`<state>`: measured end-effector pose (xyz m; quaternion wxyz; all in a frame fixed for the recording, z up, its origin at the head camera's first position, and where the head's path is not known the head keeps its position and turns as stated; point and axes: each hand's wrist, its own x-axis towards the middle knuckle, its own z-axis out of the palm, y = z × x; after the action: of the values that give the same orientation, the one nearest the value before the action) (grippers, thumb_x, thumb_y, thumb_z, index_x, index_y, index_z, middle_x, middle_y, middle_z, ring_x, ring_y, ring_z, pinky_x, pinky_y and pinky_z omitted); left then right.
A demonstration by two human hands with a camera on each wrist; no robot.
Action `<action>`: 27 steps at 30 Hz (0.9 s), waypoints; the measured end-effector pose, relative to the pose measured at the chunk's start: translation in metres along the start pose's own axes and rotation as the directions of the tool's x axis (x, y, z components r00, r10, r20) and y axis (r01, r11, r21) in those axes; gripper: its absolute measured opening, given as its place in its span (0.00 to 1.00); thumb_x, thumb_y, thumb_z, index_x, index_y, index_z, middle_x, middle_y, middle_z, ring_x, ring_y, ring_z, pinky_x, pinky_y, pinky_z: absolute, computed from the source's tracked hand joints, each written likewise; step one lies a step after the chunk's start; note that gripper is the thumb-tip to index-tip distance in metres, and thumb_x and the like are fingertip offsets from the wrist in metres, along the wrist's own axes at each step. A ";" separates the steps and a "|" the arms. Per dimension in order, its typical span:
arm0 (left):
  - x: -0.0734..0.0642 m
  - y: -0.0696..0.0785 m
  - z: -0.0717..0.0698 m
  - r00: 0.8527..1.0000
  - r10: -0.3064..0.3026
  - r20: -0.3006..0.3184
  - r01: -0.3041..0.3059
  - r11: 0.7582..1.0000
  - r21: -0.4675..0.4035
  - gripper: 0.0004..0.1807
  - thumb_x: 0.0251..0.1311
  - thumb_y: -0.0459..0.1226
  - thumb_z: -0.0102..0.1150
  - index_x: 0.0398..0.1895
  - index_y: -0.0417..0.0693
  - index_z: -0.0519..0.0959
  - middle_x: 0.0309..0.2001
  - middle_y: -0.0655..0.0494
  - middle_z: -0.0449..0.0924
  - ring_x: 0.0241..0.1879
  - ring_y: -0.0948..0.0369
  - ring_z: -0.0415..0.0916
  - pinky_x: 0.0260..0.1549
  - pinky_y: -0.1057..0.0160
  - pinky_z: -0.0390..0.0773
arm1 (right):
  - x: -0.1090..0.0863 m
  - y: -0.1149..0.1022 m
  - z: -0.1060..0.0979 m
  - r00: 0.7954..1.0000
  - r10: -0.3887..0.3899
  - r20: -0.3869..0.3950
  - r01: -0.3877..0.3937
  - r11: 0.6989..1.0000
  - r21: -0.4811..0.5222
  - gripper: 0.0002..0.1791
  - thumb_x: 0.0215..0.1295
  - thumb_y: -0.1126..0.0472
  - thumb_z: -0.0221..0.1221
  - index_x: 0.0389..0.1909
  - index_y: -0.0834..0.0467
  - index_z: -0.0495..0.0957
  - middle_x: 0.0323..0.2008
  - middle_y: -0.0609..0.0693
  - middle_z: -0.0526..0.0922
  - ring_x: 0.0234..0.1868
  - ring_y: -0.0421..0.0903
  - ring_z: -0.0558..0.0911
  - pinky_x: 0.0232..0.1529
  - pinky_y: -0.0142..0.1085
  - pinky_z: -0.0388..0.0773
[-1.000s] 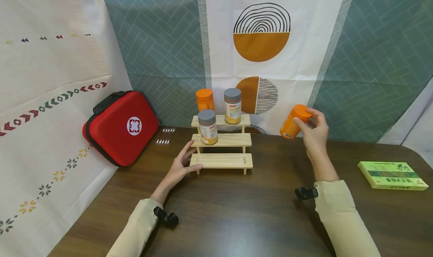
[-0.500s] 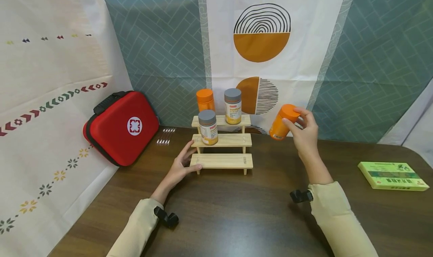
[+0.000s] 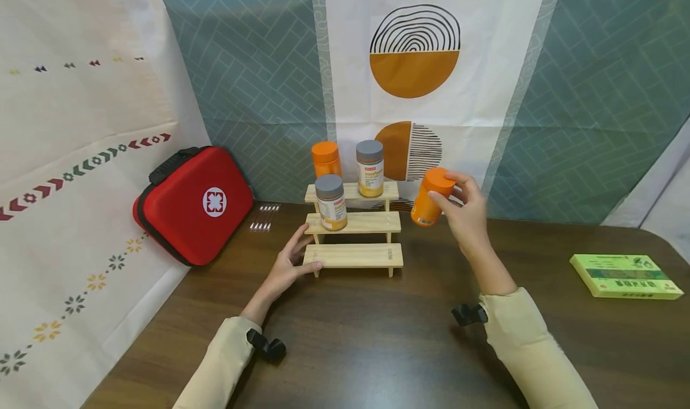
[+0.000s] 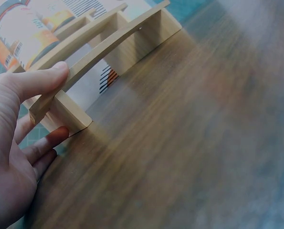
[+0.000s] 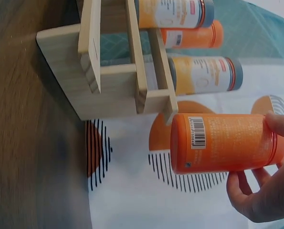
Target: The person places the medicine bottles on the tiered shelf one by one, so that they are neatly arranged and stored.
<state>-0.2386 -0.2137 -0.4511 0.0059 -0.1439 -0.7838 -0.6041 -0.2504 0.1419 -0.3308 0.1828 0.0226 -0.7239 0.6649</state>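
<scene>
A three-step wooden stand is on the table. My left hand grips its left end; in the left wrist view the thumb lies on the lowest step and the other fingers are around the end. My right hand holds an orange bottle by its cap end, tilted in the air to the right of the stand. On the middle step is a grey-lidded jar. The top step bears another grey-lidded jar and, at its left, an orange bottle, partly hidden.
A red first-aid case leans at the left by the cloth wall. Several cotton swabs in a clear pack lie beside it. A green-yellow box is on the right of the table. Patterned cloth hangs behind.
My right hand has carried the orange bottle leftward, closer to the stand. My left hand and the stand stay where they were.
</scene>
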 end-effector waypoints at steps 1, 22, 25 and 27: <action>0.000 -0.001 0.000 1.000 -0.002 0.001 0.002 1.000 0.000 0.51 0.57 0.31 0.67 0.78 0.66 0.49 0.73 0.39 0.60 0.68 0.40 0.65 0.66 0.36 0.60 | -0.001 0.001 0.002 1.000 -0.004 0.012 0.004 1.000 -0.005 0.24 0.64 0.64 0.63 0.60 0.59 0.70 0.61 0.49 0.71 0.60 0.47 0.73 0.62 0.37 0.73; 0.002 -0.002 0.002 1.000 0.013 0.004 -0.013 1.000 -0.009 0.52 0.56 0.29 0.67 0.78 0.62 0.49 0.72 0.38 0.62 0.65 0.39 0.69 0.64 0.39 0.64 | -0.004 -0.009 0.062 0.972 -0.056 0.227 0.057 0.998 0.003 0.32 0.63 0.66 0.63 0.67 0.60 0.62 0.68 0.58 0.68 0.63 0.57 0.71 0.66 0.49 0.67; 0.002 -0.002 0.001 1.000 0.014 0.003 -0.014 1.000 -0.010 0.52 0.55 0.29 0.67 0.78 0.61 0.48 0.72 0.38 0.61 0.66 0.39 0.68 0.64 0.39 0.63 | -0.006 -0.009 0.071 0.969 -0.045 0.242 0.048 0.999 -0.006 0.33 0.63 0.65 0.63 0.67 0.59 0.61 0.69 0.57 0.68 0.64 0.57 0.71 0.66 0.49 0.68; 0.001 -0.001 0.001 1.000 0.017 0.001 -0.017 1.000 -0.002 0.52 0.56 0.29 0.67 0.78 0.61 0.48 0.72 0.37 0.61 0.66 0.39 0.68 0.64 0.39 0.63 | -0.008 -0.009 0.078 0.966 -0.045 0.254 0.053 0.998 -0.023 0.33 0.63 0.64 0.63 0.68 0.58 0.61 0.68 0.57 0.69 0.64 0.57 0.72 0.66 0.49 0.68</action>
<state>-0.2399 -0.2130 -0.4519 0.0104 -0.1512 -0.7819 -0.6047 -0.2589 0.0640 -0.3287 0.1055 0.1224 -0.7503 0.6410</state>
